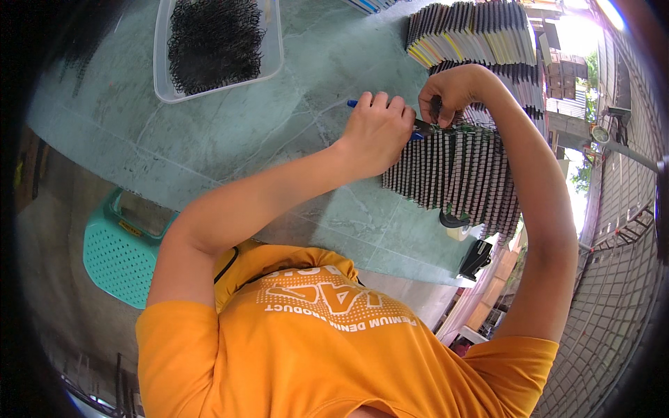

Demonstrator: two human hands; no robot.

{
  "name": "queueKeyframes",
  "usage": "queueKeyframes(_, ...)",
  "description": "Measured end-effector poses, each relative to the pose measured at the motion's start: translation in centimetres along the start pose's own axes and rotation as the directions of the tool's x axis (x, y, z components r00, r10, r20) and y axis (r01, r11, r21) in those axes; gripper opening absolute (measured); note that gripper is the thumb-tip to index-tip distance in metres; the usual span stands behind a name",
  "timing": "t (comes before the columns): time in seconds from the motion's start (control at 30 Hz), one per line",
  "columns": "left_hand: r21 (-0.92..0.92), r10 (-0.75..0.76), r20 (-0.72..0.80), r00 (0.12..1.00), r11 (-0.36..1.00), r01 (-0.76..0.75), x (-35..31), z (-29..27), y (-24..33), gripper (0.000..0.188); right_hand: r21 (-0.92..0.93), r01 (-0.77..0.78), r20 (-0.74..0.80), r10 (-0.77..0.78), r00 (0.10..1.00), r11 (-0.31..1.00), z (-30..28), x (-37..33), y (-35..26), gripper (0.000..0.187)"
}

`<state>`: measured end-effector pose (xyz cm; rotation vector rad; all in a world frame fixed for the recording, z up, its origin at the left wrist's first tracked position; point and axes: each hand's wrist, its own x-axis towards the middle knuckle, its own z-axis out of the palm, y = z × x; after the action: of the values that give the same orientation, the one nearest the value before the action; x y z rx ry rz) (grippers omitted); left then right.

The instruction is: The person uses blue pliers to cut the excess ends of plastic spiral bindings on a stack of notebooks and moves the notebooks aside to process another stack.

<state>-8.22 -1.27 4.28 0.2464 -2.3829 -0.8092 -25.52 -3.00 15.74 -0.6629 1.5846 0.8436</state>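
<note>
My left hand [380, 132] is closed around blue-handled pliers [416, 136]; a blue handle end sticks out on its far side, and the dark jaws point to the right. Close beside those jaws, my right hand [456, 94] is bent over with thumb and fingers pinched on a small black piece, which looks like a binding coil [435, 106]. Both hands are at the far edge of a stack of spiral-bound notebooks [453, 167], whose coiled spines face me. My fingers hide the exact contact between the pliers and the notebooks.
A clear plastic tub [277, 59] full of black coils [216, 45] stands at the far left of the green marbled table [306, 181]. More bound notebooks [474, 35] are piled at the far right. A black stapler-like device [475, 259] and a tape roll [456, 226] lie near the front-right edge. A turquoise stool [122, 247] is at left.
</note>
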Motion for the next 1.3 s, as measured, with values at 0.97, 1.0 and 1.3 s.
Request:
queueKeyframes(0.97,-0.426,-0.236,0.573,0.785,0.732,0.532,-4.1,-1.0,-2.5,0.028,-0.128,0.544,-0.483,-0.531,0.696,0.829,-2.2,-2.8,-3.3,0.025)
queueKeyframes(1.0,-0.408,-0.251,0.599,0.76,0.72,0.56,-4.3,-1.1,-2.4,0.029,-0.098,0.62,-0.53,-0.568,0.63,0.779,-2.6,-3.6,-4.7,0.026)
queueKeyframes(1.3,-0.5,-0.297,0.378,0.877,0.732,0.464,-6.6,-0.5,-3.8,0.041,-0.114,0.697,-0.412,-0.673,0.615,0.708,-4.4,-4.0,-18.5,0.068)
